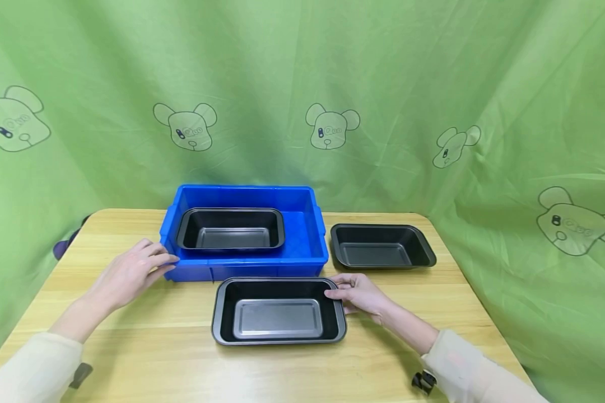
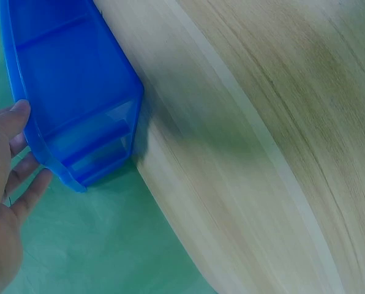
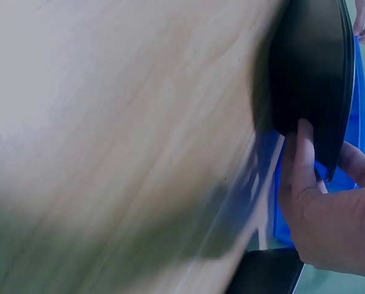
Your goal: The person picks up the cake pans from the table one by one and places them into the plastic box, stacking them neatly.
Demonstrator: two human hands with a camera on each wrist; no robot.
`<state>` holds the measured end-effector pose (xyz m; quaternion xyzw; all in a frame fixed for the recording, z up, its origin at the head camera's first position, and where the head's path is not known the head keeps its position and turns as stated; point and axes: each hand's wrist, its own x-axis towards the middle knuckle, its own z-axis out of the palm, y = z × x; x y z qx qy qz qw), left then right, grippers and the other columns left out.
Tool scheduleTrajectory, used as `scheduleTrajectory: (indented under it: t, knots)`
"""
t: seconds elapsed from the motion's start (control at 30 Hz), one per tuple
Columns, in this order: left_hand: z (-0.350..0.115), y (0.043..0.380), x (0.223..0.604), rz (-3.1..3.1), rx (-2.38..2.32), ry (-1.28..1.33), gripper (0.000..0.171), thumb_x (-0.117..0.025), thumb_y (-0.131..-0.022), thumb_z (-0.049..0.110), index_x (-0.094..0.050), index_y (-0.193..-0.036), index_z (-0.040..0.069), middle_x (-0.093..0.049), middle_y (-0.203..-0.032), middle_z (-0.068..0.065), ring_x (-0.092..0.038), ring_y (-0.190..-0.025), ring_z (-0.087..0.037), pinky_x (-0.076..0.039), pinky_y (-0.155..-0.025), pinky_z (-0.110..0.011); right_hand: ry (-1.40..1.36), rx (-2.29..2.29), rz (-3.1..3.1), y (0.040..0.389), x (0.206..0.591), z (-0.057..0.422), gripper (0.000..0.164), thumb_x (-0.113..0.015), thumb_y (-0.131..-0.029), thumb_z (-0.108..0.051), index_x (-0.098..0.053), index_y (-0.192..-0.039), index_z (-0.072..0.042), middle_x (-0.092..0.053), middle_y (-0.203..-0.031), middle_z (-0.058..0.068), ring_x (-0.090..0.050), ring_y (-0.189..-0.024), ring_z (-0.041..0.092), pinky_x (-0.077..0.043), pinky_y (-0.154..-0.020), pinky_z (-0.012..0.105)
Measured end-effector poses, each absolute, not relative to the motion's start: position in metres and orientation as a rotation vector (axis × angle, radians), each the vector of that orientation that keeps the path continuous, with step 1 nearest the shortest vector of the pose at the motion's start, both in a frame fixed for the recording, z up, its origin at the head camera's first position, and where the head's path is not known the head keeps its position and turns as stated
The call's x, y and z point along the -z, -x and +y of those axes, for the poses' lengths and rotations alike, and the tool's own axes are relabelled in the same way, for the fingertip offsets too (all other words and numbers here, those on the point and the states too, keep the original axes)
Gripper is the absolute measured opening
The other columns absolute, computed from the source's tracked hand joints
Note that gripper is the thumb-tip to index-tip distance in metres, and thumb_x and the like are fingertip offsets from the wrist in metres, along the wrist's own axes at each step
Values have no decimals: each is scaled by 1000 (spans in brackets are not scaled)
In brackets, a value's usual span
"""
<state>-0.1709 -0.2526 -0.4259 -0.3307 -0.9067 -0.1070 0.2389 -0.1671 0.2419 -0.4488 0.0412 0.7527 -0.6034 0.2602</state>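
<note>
My right hand (image 1: 362,295) grips a black loaf pan (image 1: 278,319) by its right end, with the thumb over the rim and fingers against the outside. In the right wrist view the pan's dark underside (image 3: 308,67) shows above the wood, its shadow beside it. My left hand (image 1: 140,267) holds the front left corner of a blue plastic bin (image 1: 269,270). Its fingertips lie along the bin's rim (image 2: 38,144) in the left wrist view. Inside the bin, toward its left, sits a second black loaf pan (image 1: 231,229).
A third loaf pan (image 1: 383,246) stands on the wooden table (image 1: 146,358), right of the bin. Behind the table hangs a green curtain (image 1: 262,73) printed with bear heads, which also runs down both sides.
</note>
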Motion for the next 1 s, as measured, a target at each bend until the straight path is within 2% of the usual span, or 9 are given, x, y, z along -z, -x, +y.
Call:
scheduleTrajectory:
  t: [0.17,0.57,1.0]
  knots:
    - [-252,170,426,-2493,290,901,24,-88,-80,4,-83,-101,13,-74,-92,-1,-61,-87,-20,-59,-67,-39,-95,1645,2033,167,452,241,50,-77,-95,-13,-60,-137,9,-80,-117,12,-77,-89,12,-67,-75,33]
    - [-251,169,425,-2480,289,895,25,-88,-79,3,-82,-102,12,-74,-93,-2,-60,-88,-21,-59,-67,-40,-108,1652,2026,170,452,240,44,-77,-92,-5,-62,-132,8,-81,-109,8,-77,-85,13,-67,-69,33]
    - [-252,169,425,-2522,286,885,24,-88,-81,5,-83,-103,13,-74,-93,-1,-61,-88,-22,-59,-68,-39,-94,1648,2010,172,451,242,45,-73,-93,-2,-61,-135,10,-80,-110,10,-77,-88,15,-67,-72,37]
